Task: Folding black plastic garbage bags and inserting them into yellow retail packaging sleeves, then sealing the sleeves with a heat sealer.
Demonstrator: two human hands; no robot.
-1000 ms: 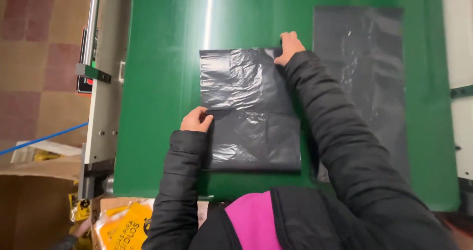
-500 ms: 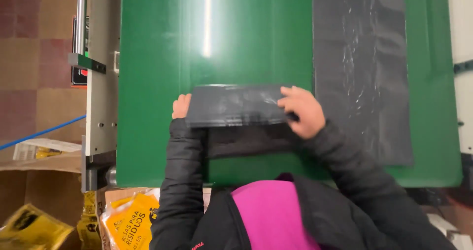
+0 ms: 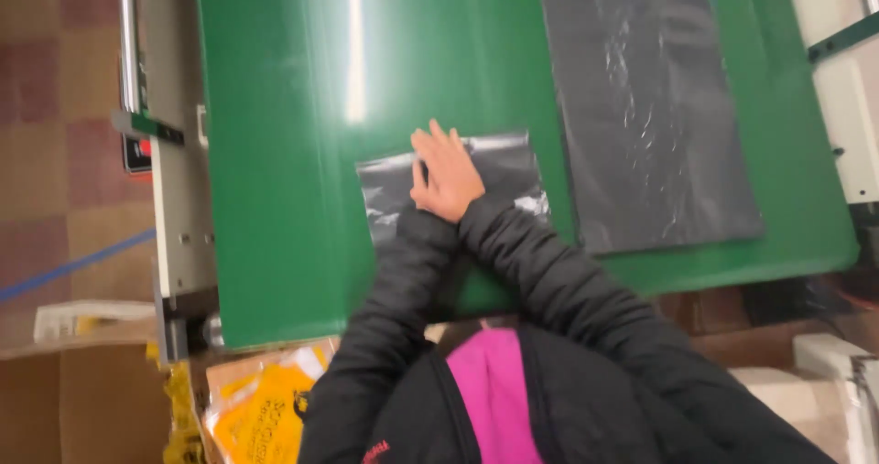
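Hands now stack near the desk's (image 3: pixel 275 153) middle, right hand (image 3: pixel 449 176) open-palmed atop the hidden left, flattening the folded black bag (image 3: pixel 499 167), halved again since a second ago.

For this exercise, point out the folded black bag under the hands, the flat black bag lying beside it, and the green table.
Folded black bag (image 3: pixel 508 167): head view, its right upper part.
Flat black bag (image 3: pixel 650 107): head view, its middle.
Green table (image 3: pixel 275 153): head view, bare surface left of the hands.

The green desk (image 3: pixel 293 153) lies bare left and beyond the small folded black plastic bag (image 3: pixel 499 167); a large flat black plastic sheet (image 3: pixel 650 107) covers its right side.
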